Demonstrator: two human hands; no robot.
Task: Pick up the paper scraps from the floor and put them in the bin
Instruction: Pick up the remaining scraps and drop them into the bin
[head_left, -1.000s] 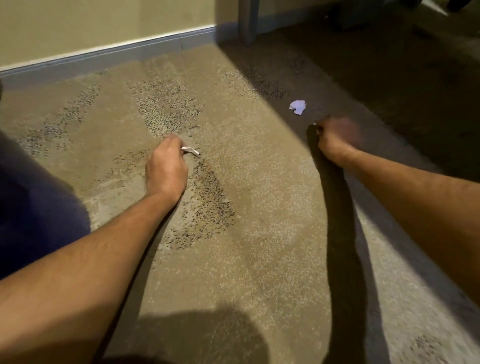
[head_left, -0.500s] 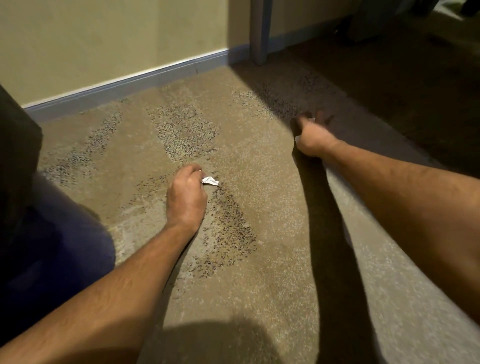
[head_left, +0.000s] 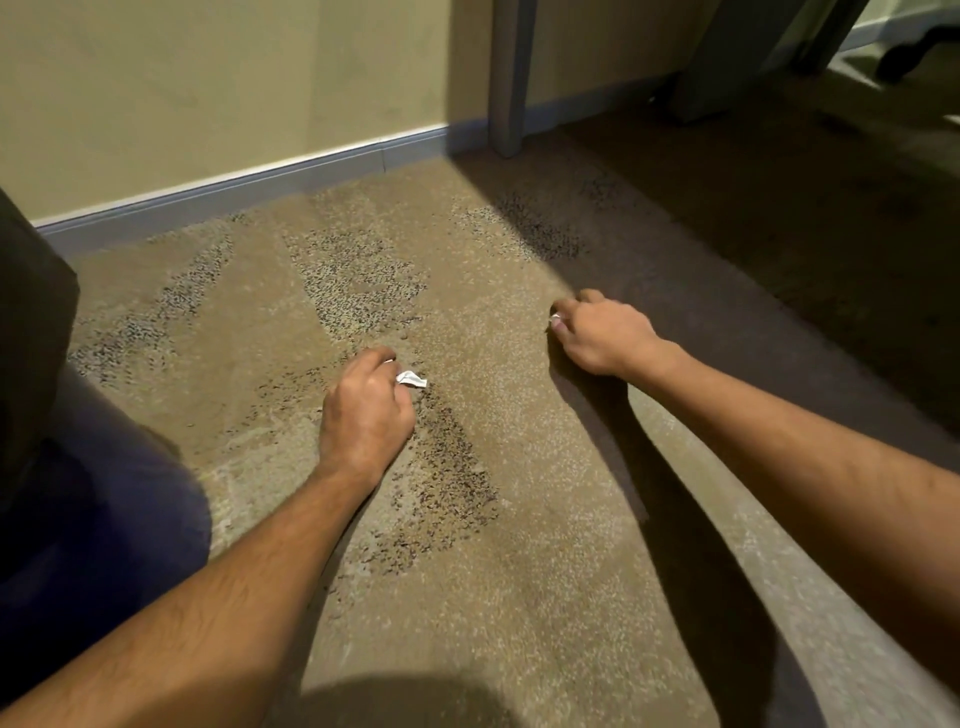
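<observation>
My left hand (head_left: 363, 410) is closed low over the beige carpet, and a small white paper scrap (head_left: 411, 379) sticks out from its fingertips. My right hand (head_left: 605, 332) is closed further right and a little farther away. A sliver of white paper scrap (head_left: 555, 318) shows at its fingertips; the rest is hidden in the fist. No loose scrap lies on the carpet in view. The bin is not in view.
A wall with a grey skirting board (head_left: 311, 171) runs along the far side. A grey furniture leg (head_left: 511, 78) stands at the wall. The carpet at the far right lies in deep shadow. My knee in dark cloth (head_left: 93, 499) is at the left.
My right hand reached the pale scrap lying ahead of it, closed over it and drew it back toward me. My left hand has kept its scrap. The view tilted up toward the wall.
</observation>
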